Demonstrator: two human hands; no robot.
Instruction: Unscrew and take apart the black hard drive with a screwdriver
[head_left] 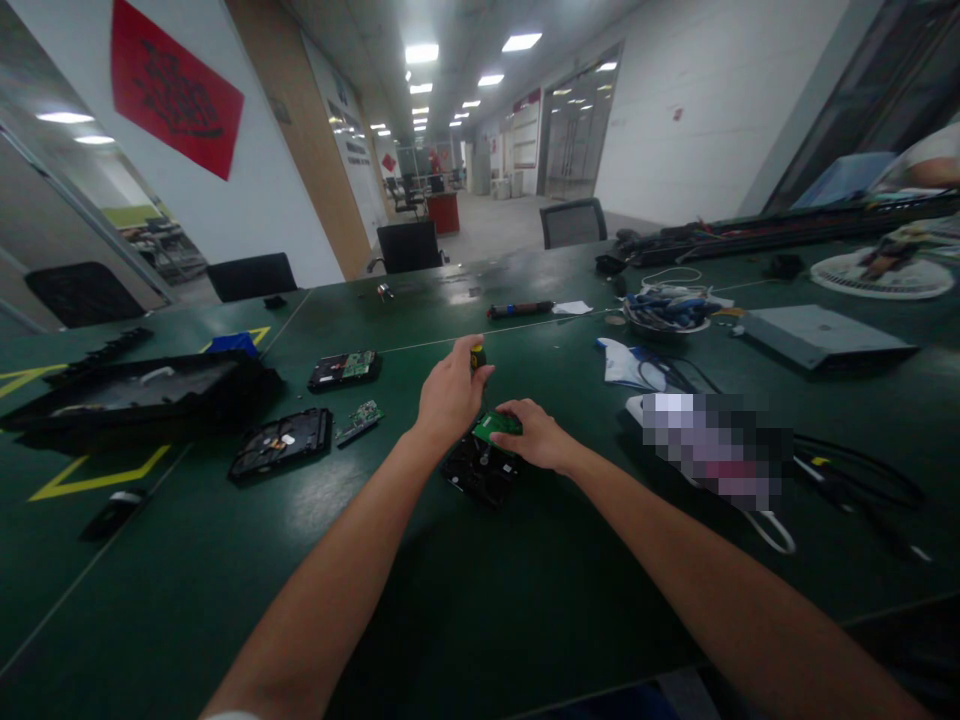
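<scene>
My left hand (454, 390) is closed around a screwdriver (478, 356) with a yellow and black handle, its shaft pointing down. Beneath it lies a black hard drive (480, 477) on the green table top. My right hand (538, 436) grips a green circuit board (495, 426) at its right side, over the far part of the drive. Whether the board still touches the drive, I cannot tell. The screwdriver's tip is too small to make out near the board.
To the left lie another hard drive (281, 443), a drive with its board showing (345, 369), a loose circuit board (361, 423) and a large black tray (150, 395). At right are a partly blurred white object (705, 450), a cable bundle (666, 308) and a grey metal box (825, 335).
</scene>
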